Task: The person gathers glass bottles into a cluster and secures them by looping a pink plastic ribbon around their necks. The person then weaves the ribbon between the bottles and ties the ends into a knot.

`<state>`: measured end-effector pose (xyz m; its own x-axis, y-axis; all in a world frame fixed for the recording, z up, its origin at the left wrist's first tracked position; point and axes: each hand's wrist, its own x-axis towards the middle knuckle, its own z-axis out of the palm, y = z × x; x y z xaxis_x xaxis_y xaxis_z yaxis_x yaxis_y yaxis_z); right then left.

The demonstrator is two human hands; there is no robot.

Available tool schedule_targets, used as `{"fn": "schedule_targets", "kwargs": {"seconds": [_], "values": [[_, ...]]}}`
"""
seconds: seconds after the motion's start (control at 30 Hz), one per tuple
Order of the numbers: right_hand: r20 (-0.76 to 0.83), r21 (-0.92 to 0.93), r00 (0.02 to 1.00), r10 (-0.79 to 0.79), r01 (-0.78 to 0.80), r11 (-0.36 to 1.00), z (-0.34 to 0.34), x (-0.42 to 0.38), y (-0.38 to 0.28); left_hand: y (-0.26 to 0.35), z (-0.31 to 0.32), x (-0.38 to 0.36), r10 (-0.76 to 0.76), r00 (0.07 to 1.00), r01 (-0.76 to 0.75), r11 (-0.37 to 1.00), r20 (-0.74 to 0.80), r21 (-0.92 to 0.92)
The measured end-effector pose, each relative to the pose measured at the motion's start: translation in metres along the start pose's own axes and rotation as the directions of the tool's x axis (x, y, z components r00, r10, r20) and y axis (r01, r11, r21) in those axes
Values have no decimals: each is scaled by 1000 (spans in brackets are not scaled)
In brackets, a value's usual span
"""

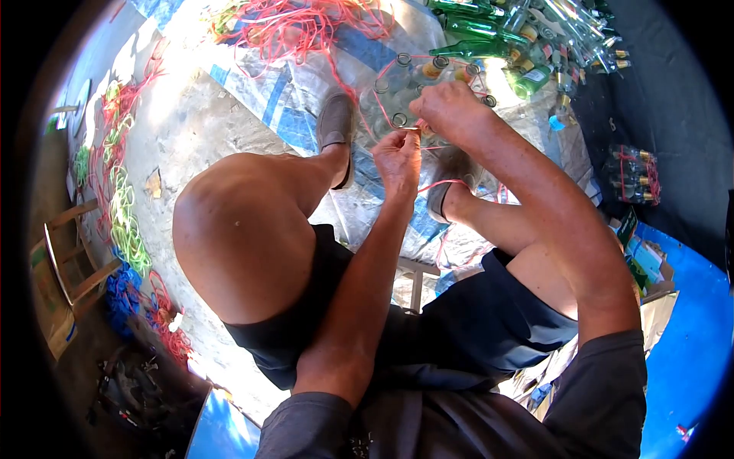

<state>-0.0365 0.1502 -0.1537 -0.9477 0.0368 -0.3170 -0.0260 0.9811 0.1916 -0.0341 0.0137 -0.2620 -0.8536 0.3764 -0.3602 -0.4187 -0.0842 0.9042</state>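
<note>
Between my feet stands a group of clear glass bottles [394, 84], upright, with pink string [367, 115] running around them. My left hand [399, 159] is closed at the near side of the bottles, pinching the string near its fingertips. My right hand [449, 111] is closed just above and to the right, over the bottles, with pink string at its fingers. The two hands nearly meet. A loose length of pink string [443, 183] trails below them toward my right shoe.
Tangled pink string [298, 27] lies at the top. Green bottles [470, 29] and more glass bottles lie at upper right. A tied bottle bundle [634, 174] sits on the right. Green string [126, 222] and a wooden chair [76, 252] are left; a cardboard box [659, 298] is lower right.
</note>
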Motion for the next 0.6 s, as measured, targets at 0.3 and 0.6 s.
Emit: {"fn": "schedule_targets", "kwargs": {"seconds": [0.3, 0.6], "values": [[80, 34, 995, 54, -57, 998, -23, 6, 18, 6, 5, -4, -56, 998, 58, 998, 39, -37], [45, 102, 998, 40, -44, 994, -37, 8, 30, 10, 6, -7, -103, 993, 106, 993, 64, -47]]}}
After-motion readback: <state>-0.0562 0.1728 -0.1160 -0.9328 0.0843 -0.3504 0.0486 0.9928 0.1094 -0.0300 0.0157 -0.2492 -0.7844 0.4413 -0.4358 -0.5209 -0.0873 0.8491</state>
